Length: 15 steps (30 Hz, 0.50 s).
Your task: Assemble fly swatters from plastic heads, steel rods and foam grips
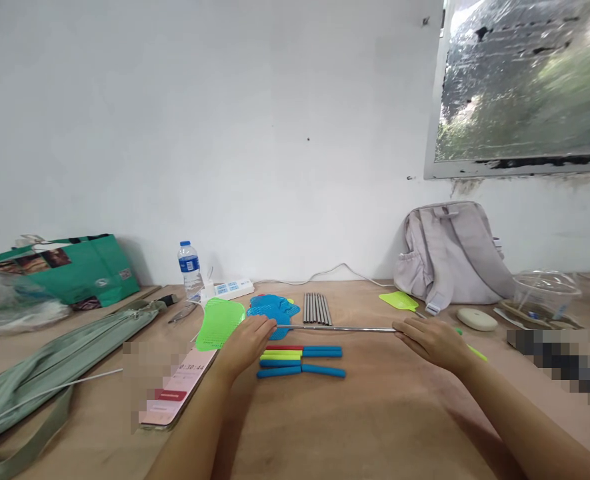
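A long, thin silver metal rod [335,328] is pinched by the left hand [249,339] and right hand [431,340] over the brown wooden tabletop [365,427], best gripped evenly and kept straight so no bend is forced.

Lots of things on a brown table [355,433]

Blue, yellow and red tubes [321,351] lie close to the left fingers [262,325], a bit nearer the person. Farther away, between the left fingers and the right fingers [409,327], silver sticks [317,309] lie in a row. A blue sheet [273,308] lies just past the left fingers. A phone [181,390] lies to their left. A gray backpack [457,257] sits behind the right fingers, and a round white thing [477,319] lies to their right.
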{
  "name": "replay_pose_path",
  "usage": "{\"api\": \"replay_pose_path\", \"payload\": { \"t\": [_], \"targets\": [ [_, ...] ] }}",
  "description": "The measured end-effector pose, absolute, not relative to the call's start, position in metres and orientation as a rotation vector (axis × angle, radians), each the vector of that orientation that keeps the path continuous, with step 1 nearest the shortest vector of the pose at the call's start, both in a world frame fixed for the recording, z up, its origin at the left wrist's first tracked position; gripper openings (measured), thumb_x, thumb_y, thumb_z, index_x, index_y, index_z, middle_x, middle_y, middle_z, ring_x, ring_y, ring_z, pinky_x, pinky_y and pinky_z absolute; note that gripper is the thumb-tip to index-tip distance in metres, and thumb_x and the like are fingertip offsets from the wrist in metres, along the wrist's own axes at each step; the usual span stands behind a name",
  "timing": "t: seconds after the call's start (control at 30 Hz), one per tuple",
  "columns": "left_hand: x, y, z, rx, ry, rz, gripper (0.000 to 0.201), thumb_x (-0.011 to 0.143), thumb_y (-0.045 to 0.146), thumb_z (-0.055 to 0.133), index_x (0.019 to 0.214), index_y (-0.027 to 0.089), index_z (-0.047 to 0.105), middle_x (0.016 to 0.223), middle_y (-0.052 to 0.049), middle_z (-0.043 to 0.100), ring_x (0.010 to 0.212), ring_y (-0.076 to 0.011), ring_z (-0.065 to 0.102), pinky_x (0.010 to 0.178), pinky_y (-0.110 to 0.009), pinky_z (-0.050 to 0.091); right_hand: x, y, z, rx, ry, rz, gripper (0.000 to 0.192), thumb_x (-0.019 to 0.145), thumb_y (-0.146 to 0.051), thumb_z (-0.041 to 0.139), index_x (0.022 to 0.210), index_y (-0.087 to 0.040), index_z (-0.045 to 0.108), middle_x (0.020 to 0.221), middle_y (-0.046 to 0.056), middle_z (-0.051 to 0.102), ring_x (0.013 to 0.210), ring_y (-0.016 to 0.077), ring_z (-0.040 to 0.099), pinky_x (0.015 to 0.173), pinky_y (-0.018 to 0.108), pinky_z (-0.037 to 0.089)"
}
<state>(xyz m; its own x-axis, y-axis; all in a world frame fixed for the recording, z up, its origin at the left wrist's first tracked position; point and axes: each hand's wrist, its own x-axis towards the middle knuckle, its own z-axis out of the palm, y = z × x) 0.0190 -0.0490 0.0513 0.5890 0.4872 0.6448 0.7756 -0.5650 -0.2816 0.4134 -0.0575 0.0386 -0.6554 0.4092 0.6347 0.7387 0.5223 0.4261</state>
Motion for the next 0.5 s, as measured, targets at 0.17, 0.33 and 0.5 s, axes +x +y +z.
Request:
{"api": "replay_pose_path", "payload": {
  "t": [0.17,0.33,0.5],
  "targets": [
    [0.012,-0.052,0.052,-2.33,-1.073,-0.627,0.028,0.088,0.024,0.027,0.084,0.017,0.055,0.075,-0.004,0.057,0.069,-0.0146,0.05,0.063,-0.026,0.04,0.428,-0.061,0.03,-0.969,-2.438,-0.782,0.027,0.08,-0.032,0.043,0.101,-0.019,0.053,0.089,0.006,0.063,0.077,0.0152,0.058,0.062,0.025,0.039],
    [0.005,-0.054,0.053,-2.419,-1.169,-0.604,0.029,0.088,0.026,0.028,0.082,0.018,0.055,0.076,-0.003,0.057,0.071,-0.0142,0.05,0.064,-0.026,0.04,0.447,-0.063,0.023,-1.077,-2.387,-0.734,0.025,0.076,-0.032,0.045,0.096,-0.02,0.055,0.084,0.004,0.065,0.069,0.0148,0.058,0.057,0.024,0.038],
    [0.003,-0.053,0.052,-2.444,-1.196,-0.633,0.029,0.088,0.026,0.028,0.081,0.017,0.054,0.078,-0.004,0.057,0.072,-0.0146,0.05,0.066,-0.026,0.04,0.449,-0.06,0.026,-1.142,-2.311,-0.835,0.017,0.079,-0.031,0.042,0.078,-0.021,0.056,0.066,0.001,0.061,0.057,0.012,0.055,0.052,0.024,0.031]
  ]
}}
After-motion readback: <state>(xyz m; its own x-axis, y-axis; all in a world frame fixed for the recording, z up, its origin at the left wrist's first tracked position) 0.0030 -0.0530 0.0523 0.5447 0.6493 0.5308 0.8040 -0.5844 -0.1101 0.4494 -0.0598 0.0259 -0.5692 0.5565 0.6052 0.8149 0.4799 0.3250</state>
